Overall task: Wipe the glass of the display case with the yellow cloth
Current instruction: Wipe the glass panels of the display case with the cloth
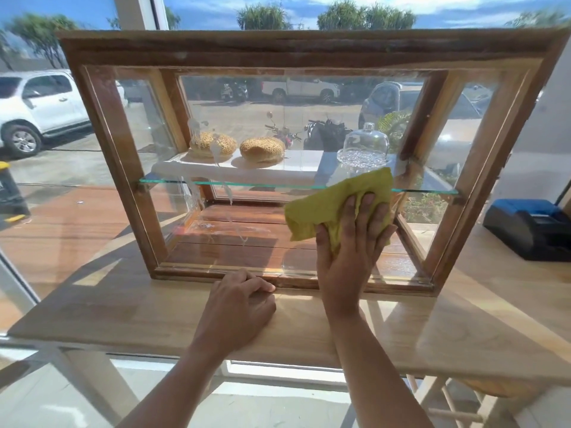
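Observation:
A wooden-framed display case (108,125) stands on a wooden counter, its front glass (247,118) facing me. White foamy streaks run down the left part of the glass. My right hand (352,239) presses the yellow cloth (327,205) flat against the lower right of the glass, fingers spread over it. My left hand (238,307) rests curled on the counter, its fingertips touching the case's bottom frame. Inside, two seeded buns (262,149) and a glass dome (366,143) sit on the glass shelf.
The wooden counter (123,310) runs along a large window facing a car park. A black and blue receipt printer (531,227) sits at the right, beside the case. A wooden stool is partly visible under the counter at lower right.

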